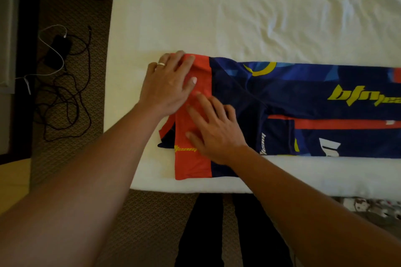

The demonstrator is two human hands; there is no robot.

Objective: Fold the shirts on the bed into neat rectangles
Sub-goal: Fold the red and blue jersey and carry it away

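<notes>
A navy blue shirt [303, 102] with orange bands and yellow lettering lies as a long strip along the near edge of the white bed [217, 17], running off the frame's right side. Its orange end [191, 165] is at the left. My left hand [169, 84], with a ring, rests flat on the top of that orange end, fingers spread. Just below and to the right, my right hand [213, 128] presses flat on the orange and navy fabric, fingers spread. Neither hand grips the cloth.
The bed's corner is at the left, with patterned carpet [71, 158] beyond. On the floor at the left lie a dark phone [58, 50] with a white cable and tangled black cords [65, 102]. My dark trouser legs [234, 234] stand at the bed's near edge.
</notes>
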